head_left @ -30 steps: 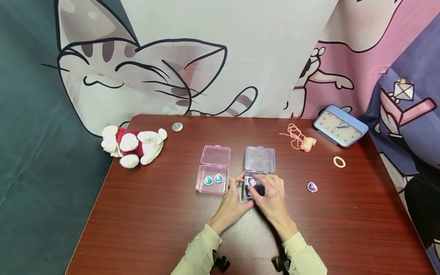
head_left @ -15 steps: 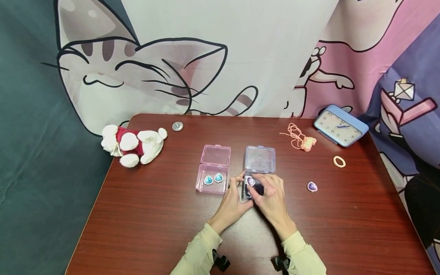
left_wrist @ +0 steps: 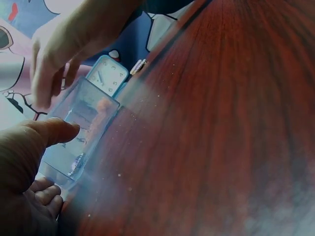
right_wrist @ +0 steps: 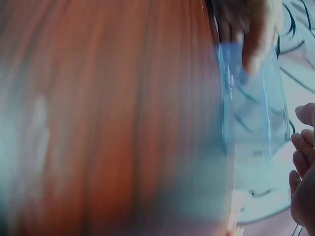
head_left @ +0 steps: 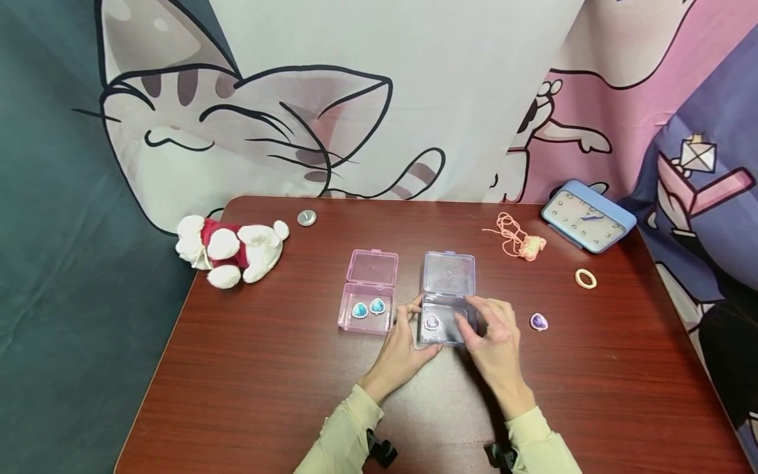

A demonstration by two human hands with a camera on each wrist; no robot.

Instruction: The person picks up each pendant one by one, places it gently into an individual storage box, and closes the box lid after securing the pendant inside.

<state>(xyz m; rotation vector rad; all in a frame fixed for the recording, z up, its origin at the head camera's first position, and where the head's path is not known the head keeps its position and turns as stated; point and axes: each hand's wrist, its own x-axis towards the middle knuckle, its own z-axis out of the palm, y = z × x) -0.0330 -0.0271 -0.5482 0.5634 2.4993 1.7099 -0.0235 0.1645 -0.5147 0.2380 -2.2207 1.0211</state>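
Since right hand [head_left: 496, 336] let go: purple gem [head_left: 432, 322] in clear box [head_left: 444, 319] (left grip [head_left: 403, 336] steadying, right slack).

- My left hand [head_left: 401, 347] and right hand [head_left: 496, 343] are bare.
- Pale yellow-cream long sleeves [head_left: 343, 438] cover both forearms.
- A black camera mount [head_left: 381, 452] sits at each wrist.

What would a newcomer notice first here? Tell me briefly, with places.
At mid-table, the left hand holds the left edge of an open clear box with one purple heart gem inside, while the right hand hovers at its right side. Left of it sits an open pink box with two blue heart gems; another purple gem lies loose to the right.
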